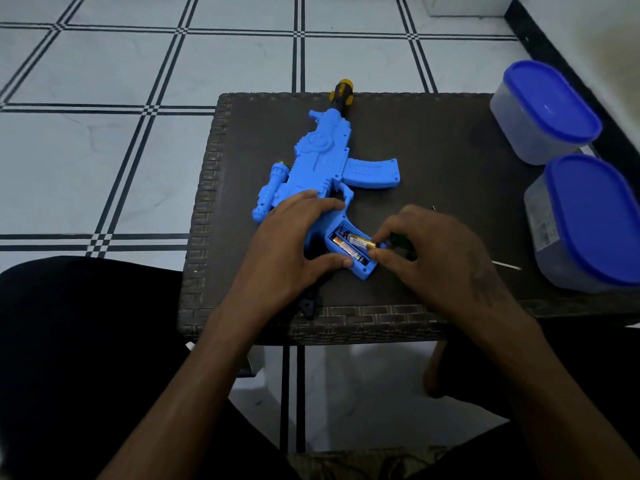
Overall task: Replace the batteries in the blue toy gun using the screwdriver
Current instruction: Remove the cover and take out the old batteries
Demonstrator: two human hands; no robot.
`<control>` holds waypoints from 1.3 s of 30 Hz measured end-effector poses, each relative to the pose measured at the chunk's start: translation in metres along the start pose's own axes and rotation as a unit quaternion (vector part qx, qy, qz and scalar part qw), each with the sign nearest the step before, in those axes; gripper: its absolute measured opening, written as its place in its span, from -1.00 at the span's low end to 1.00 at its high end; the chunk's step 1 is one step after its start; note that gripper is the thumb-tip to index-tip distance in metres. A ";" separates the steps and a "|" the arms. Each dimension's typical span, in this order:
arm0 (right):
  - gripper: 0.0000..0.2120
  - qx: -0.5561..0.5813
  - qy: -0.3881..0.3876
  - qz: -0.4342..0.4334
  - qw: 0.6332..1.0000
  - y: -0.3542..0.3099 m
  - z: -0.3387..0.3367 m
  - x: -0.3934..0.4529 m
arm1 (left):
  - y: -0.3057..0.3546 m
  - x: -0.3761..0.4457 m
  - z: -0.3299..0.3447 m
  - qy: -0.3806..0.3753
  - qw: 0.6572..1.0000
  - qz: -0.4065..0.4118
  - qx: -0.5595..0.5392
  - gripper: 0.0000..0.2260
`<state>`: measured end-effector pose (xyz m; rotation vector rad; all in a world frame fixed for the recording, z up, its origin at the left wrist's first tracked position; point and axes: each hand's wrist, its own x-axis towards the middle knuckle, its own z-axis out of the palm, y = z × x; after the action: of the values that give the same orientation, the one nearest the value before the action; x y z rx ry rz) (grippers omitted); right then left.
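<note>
The blue toy gun (323, 157) lies flat on the dark woven table (433, 140), muzzle pointing away from me. Its grip has an open battery compartment (349, 249) with batteries inside. My left hand (294, 244) holds the grip, thumb at its near edge and fingers over the body. My right hand (433, 251) pinches the end of a gold and black battery (360, 242) that sits tilted at the compartment's right side. A green-handled screwdriver (401, 242) lies partly hidden under my right hand, its thin shaft (507, 265) sticking out to the right.
Two clear plastic tubs with blue lids stand at the table's right edge, the far tub (543, 112) and the near tub (588, 220). A small black piece (306, 304) lies at the table's front edge. My legs in dark clothing flank the table over a tiled floor.
</note>
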<state>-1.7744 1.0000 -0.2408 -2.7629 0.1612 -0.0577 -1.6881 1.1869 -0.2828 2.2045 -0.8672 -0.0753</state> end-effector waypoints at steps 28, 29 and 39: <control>-0.69 0.059 0.174 0.227 0.956 0.064 -0.023 0.006 | -0.002 0.004 0.011 0.032 0.999 0.008 -0.001 -0.65; -0.68 0.087 0.190 0.207 0.956 0.058 -0.028 0.004 | -0.002 0.004 0.011 0.029 1.000 0.009 0.002 -0.67; -0.86 0.450 0.199 -0.024 0.870 -0.016 -0.030 -0.011 | 0.001 0.002 0.009 0.021 1.000 0.003 0.011 -0.75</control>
<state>-1.7856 1.0047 -0.2070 -1.7846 0.1259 -0.5651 -1.6896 1.1796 -0.2885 2.2157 -0.8557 -0.0173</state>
